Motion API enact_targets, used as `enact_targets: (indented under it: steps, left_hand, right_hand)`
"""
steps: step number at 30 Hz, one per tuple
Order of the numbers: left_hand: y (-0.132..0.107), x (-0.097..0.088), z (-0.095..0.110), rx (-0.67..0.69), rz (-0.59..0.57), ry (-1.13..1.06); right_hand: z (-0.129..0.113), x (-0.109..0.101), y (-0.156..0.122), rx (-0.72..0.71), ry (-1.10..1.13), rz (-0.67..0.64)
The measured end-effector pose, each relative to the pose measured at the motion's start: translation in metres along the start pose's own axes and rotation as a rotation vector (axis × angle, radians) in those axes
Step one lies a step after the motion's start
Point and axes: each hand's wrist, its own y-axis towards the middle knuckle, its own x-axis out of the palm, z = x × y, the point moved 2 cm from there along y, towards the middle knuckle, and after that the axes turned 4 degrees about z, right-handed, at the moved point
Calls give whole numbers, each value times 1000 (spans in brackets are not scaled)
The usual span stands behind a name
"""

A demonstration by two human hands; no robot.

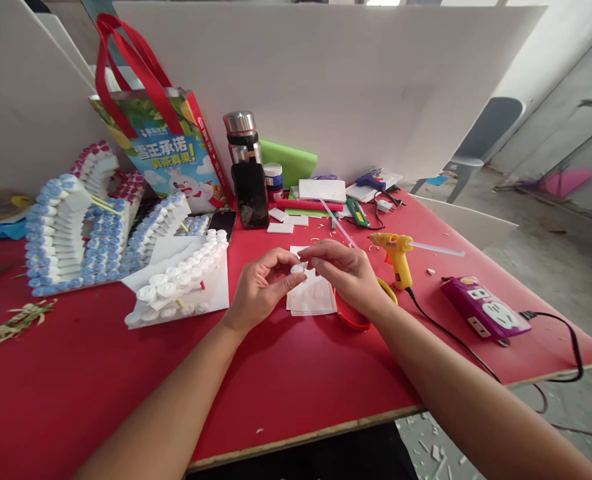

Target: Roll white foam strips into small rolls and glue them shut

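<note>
My left hand [261,288] pinches a small white rolled piece [297,269], likely paper, between thumb and fingers. My right hand [347,270] is closed at the roll's other side, its thumb and fingertips on the loose end. Beneath both hands lies a small stack of white paper sheets [312,300]. Partly hidden under my right wrist are scissors with red and yellow handles [359,325]. To the left, a white model [176,283] carries rows of similar white rolls. A yellow glue gun [399,259] with a clear glue stick stands right of my right hand.
Blue-and-white roll models [59,233] and a printed bag [171,147] stand at the left. A steel flask [241,133] and a leaning black phone [250,195] are behind. A purple power strip [486,310] with trailing cables sits near the table's right edge.
</note>
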Motion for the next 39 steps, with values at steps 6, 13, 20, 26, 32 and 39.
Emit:
enact_targets:
  steps: [6, 13, 20, 26, 32, 39]
  left_hand:
    - [0, 3, -4, -57, -21, -11]
    - [0, 5, -2, -29, 25, -12]
    - [0, 4, -2, 32, 36, 38]
    - [0, 3, -3, 10, 28, 63]
    - [1, 2, -7, -69, 30, 29]
    - [1, -1, -20, -147, 97, -91]
  right_hand:
    - [5, -8, -10, 20, 50, -76]
    - [3, -7, -8, 10, 50, -70]
    - [5, -7, -9, 36, 55, -59]
    - [4, -6, -9, 93, 72, -72]
    - [3, -9, -8, 40, -1, -60]
    - [1, -7, -7, 64, 72, -66]
